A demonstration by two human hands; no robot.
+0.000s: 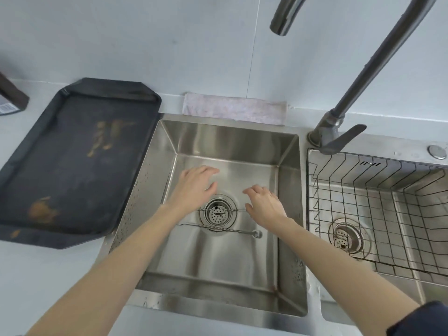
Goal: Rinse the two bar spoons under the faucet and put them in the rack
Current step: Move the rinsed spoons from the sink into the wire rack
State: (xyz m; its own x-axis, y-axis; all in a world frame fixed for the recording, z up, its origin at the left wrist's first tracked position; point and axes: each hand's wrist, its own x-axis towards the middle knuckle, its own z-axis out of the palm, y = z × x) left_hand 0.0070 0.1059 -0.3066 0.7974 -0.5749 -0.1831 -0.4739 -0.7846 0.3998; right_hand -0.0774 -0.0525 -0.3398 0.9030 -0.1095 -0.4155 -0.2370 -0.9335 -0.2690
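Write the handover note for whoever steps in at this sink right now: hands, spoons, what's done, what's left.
Left hand: open, empty, spread over the left sink basin.
Right hand: open, empty, beside it, over the same basin.
Bar spoons: both lie flat on the basin floor, across the drain strainer. The nearer bar spoon has a twisted stem; the farther bar spoon is partly hidden under the hands.
Faucet: spout over the left basin, no water visible.
Wire rack: sits in the right basin, no spoons in it.
Done: nothing yet.
Left: pick up both spoons, rinse, rack them.
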